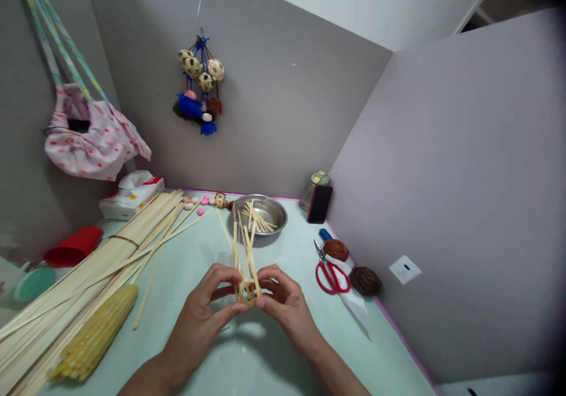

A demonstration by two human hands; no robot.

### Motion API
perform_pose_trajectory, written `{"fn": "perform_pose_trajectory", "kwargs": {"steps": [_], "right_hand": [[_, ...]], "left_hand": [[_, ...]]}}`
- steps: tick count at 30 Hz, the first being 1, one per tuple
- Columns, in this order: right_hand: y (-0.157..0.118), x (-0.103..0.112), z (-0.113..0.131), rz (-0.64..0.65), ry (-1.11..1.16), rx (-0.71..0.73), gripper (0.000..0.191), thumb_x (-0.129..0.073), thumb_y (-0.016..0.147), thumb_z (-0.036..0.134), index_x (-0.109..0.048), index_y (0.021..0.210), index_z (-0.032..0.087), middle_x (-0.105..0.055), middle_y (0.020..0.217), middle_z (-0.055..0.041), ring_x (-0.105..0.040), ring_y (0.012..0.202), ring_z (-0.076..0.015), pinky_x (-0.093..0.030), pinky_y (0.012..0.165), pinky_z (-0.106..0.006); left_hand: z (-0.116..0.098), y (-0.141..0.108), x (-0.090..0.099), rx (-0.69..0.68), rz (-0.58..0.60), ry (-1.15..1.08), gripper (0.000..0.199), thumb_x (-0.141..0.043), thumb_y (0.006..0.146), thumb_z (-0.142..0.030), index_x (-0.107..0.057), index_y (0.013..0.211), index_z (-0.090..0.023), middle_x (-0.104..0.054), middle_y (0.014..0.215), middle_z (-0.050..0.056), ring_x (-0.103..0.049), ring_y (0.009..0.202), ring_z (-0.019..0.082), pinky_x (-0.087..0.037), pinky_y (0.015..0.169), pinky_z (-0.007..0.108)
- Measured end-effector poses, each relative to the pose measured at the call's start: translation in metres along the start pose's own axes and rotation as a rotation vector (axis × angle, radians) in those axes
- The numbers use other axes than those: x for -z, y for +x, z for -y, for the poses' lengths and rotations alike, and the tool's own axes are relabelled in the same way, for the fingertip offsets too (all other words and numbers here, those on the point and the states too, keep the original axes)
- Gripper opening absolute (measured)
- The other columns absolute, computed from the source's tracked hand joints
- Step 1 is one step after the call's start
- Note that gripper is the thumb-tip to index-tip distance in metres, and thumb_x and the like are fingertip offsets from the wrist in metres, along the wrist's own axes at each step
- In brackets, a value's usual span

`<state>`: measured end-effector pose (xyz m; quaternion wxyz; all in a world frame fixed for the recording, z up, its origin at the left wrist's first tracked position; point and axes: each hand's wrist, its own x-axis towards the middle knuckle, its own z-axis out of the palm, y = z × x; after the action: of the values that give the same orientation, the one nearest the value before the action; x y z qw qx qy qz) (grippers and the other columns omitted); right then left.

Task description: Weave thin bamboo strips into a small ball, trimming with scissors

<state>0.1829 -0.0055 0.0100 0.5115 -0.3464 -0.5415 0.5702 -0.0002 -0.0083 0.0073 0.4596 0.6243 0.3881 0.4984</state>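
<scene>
Between both hands, above the middle of the table, is a small woven ball of pale strips (246, 289), partly made, with several loose strip ends sticking up from it. My left hand (207, 299) pinches its left side between thumb and fingers. On the right side, my right hand (283, 302) grips it the same way, the two thumbs close together at the bottom. Fingers hide part of the weave. Behind the hands stands a steel bowl (276, 213) with short cut strips (260, 222) in it.
On the left lie a bundle of long flat strips (95, 284), a corn cob (95, 331), a red cup (75, 247) and a tissue pack (132, 195). At right are red-handled scissors (329, 278), two dark round lumps, and a phone (320, 204) leaning on a jar. Woven balls (201, 69) hang on the wall.
</scene>
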Motion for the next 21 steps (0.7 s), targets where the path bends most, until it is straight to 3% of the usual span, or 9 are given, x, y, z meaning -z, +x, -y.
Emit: {"fn": "perform_pose_trajectory", "kwargs": {"steps": [7,13,17,21], "right_hand": [[-0.001,0.000,0.000,0.010,0.038,-0.021,0.030,-0.082,0.072,0.034,-0.067,0.096,0.022,-0.058,0.095,-0.0018,-0.062,0.091,-0.0198,-0.052,0.077,-0.030],[0.000,-0.001,0.001,0.000,0.011,0.015,0.029,-0.082,0.072,0.032,-0.069,0.096,0.023,-0.056,0.097,-0.0014,-0.062,0.092,-0.0195,-0.052,0.079,-0.030],[0.001,-0.002,-0.002,-0.042,-0.014,0.052,0.026,-0.082,0.072,0.030,-0.070,0.094,0.024,-0.055,0.097,-0.0015,-0.062,0.092,-0.0196,-0.052,0.078,-0.030],[0.000,-0.003,-0.006,-0.111,-0.040,0.060,0.024,-0.079,0.074,0.026,-0.070,0.096,0.025,-0.055,0.101,-0.0016,-0.063,0.096,-0.0200,-0.053,0.077,-0.028]], "left_hand": [[-0.003,0.000,0.002,0.042,0.003,0.012,0.020,-0.071,0.081,-0.025,-0.064,0.098,-0.031,-0.062,0.099,-0.003,-0.065,0.099,0.020,-0.054,0.094,0.033],[-0.003,0.002,0.004,0.048,0.004,-0.017,0.008,-0.064,0.086,-0.029,-0.066,0.094,-0.029,-0.061,0.100,-0.001,-0.065,0.100,0.020,-0.054,0.094,0.034],[0.000,0.000,-0.001,0.021,-0.078,0.030,0.010,-0.063,0.087,-0.028,-0.064,0.096,-0.029,-0.058,0.105,0.000,-0.061,0.105,0.021,-0.053,0.095,0.036],[0.001,-0.002,-0.009,0.093,-0.171,0.074,0.010,-0.065,0.085,-0.032,-0.062,0.094,-0.027,-0.060,0.099,0.000,-0.063,0.101,0.022,-0.051,0.093,0.037]]}}
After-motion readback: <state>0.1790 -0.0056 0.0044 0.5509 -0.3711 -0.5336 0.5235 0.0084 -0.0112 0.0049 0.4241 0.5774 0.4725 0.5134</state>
